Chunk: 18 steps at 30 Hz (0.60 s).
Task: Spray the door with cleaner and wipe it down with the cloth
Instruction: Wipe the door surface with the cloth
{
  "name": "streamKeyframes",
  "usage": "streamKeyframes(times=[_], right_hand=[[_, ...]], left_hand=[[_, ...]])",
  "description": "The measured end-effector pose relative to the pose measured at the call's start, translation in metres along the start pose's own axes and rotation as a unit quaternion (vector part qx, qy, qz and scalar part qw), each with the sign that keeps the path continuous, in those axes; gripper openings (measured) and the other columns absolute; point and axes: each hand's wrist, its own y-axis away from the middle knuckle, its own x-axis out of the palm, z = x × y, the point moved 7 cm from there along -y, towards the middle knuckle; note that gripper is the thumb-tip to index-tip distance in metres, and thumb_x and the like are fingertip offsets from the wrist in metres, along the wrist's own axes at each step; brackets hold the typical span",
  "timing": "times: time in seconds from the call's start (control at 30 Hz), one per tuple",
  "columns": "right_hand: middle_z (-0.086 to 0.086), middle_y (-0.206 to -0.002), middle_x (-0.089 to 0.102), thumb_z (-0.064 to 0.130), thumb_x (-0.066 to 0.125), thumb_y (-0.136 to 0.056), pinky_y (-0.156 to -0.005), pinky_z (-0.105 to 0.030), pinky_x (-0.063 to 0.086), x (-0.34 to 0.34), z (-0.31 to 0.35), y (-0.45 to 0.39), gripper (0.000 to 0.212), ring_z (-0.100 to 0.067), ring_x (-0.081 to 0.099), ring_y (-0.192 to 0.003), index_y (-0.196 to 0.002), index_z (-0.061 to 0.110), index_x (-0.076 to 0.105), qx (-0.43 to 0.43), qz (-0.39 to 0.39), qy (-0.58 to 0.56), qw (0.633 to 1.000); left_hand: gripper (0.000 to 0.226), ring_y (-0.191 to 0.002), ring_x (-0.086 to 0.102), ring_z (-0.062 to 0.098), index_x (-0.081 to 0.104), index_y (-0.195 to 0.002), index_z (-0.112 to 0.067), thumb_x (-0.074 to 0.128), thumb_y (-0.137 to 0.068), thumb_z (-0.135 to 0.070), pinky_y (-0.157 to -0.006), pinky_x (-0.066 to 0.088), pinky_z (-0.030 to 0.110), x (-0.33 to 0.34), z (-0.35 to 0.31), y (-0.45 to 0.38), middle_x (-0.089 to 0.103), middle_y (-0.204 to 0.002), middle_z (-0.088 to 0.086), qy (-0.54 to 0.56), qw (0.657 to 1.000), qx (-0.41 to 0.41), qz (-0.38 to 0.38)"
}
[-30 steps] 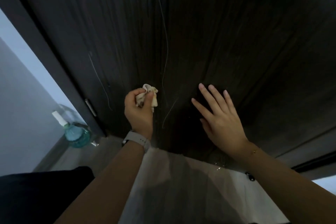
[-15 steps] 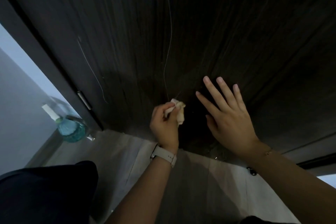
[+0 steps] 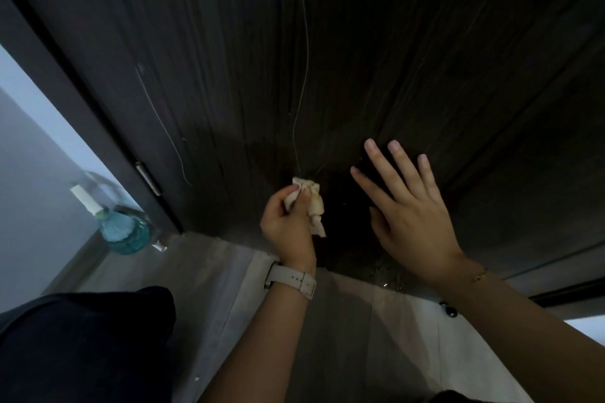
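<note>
A dark wood-grain door (image 3: pixel 360 59) fills the upper view, with thin wet runs down its face. My left hand (image 3: pixel 288 229) grips a small crumpled cream cloth (image 3: pixel 311 206) and holds it against the door near its bottom edge. My right hand (image 3: pixel 409 213) lies flat on the door just to the right of the cloth, fingers straight and spread. A spray bottle (image 3: pixel 121 226) of blue cleaner with a white nozzle stands on the floor at the left, beside the door frame.
The dark door frame (image 3: pixel 65 101) with a metal hinge (image 3: pixel 149 178) runs diagonally at left, a pale wall beyond it. Pale floor tiles (image 3: pixel 376 337) lie below. My dark-clothed knee (image 3: pixel 82 347) fills the bottom left. A small dark doorstop (image 3: pixel 450 310) sits at the door's foot.
My left hand has slid the cloth rightward and down along the door, closer to my right hand. The right hand has stayed flat on the door.
</note>
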Motion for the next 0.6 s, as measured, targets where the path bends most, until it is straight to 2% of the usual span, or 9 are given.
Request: streamKeyframes(times=[0.1, 0.27, 0.33, 0.43, 0.5, 0.6], right_hand=[[-0.002, -0.164, 0.006, 0.012, 0.07, -0.081, -0.122, -0.045, -0.005, 0.002, 0.001, 0.0, 0.073, -0.024, -0.002, -0.151, -0.148, 0.021, 0.042, -0.001, -0.006, -0.001, 1.0], [-0.001, -0.164, 0.004, 0.014, 0.07, -0.08, -0.122, -0.046, -0.004, 0.002, 0.002, 0.0, 0.073, -0.023, -0.005, -0.151, -0.147, 0.021, 0.043, 0.004, -0.01, 0.0, 1.0], [-0.002, -0.164, 0.005, 0.015, 0.069, -0.081, -0.122, -0.046, -0.005, 0.002, 0.002, 0.0, 0.071, -0.024, -0.004, -0.151, -0.147, 0.02, 0.043, 0.006, -0.01, 0.001, 1.0], [-0.004, -0.164, 0.008, 0.016, 0.061, -0.087, -0.122, -0.046, -0.006, 0.002, 0.004, 0.0, 0.064, -0.025, -0.002, -0.151, -0.148, 0.019, 0.042, 0.003, -0.015, 0.001, 1.0], [-0.005, -0.164, 0.009, 0.02, 0.054, -0.088, -0.122, -0.046, -0.006, 0.003, 0.003, 0.0, 0.062, -0.025, -0.002, -0.152, -0.149, 0.02, 0.041, 0.0, -0.018, 0.007, 1.0], [-0.004, -0.164, 0.008, 0.019, 0.056, -0.087, -0.122, -0.045, -0.005, 0.006, -0.002, 0.001, 0.066, -0.024, -0.005, -0.152, -0.15, 0.02, 0.037, -0.013, -0.018, 0.022, 1.0]], left_hand=[[0.013, -0.086, 0.069, 0.011, 0.071, -0.092, -0.011, 0.074, -0.081, -0.004, -0.075, 0.057, 0.02, 0.008, -0.025, -0.001, 0.071, -0.092, 0.003, -0.017, 0.998, 0.067, 0.012], [0.016, -0.074, 0.067, 0.001, 0.069, -0.086, -0.012, 0.07, -0.083, 0.003, -0.067, 0.052, 0.016, -0.012, 0.009, -0.005, 0.069, -0.084, 0.0, -0.02, 1.0, -0.015, 0.002], [0.017, -0.075, 0.066, 0.001, 0.068, -0.086, -0.013, 0.069, -0.083, 0.004, -0.066, 0.052, 0.015, -0.013, 0.011, -0.004, 0.069, -0.085, -0.001, -0.018, 1.0, -0.02, 0.002], [0.011, -0.081, 0.068, 0.009, 0.071, -0.088, -0.009, 0.073, -0.081, -0.001, -0.072, 0.055, 0.021, 0.001, -0.006, 0.0, 0.072, -0.087, 0.004, -0.029, 0.999, 0.031, 0.027], [0.012, -0.082, 0.068, 0.013, 0.072, -0.084, -0.013, 0.076, -0.079, -0.003, -0.073, 0.056, 0.022, 0.01, -0.02, 0.0, 0.072, -0.085, 0.003, -0.042, 0.995, 0.072, 0.052], [0.017, -0.076, 0.066, 0.006, 0.071, -0.079, -0.018, 0.076, -0.078, -0.001, -0.069, 0.052, 0.018, 0.011, -0.026, -0.002, 0.07, -0.079, -0.003, -0.053, 0.992, 0.091, 0.062]])
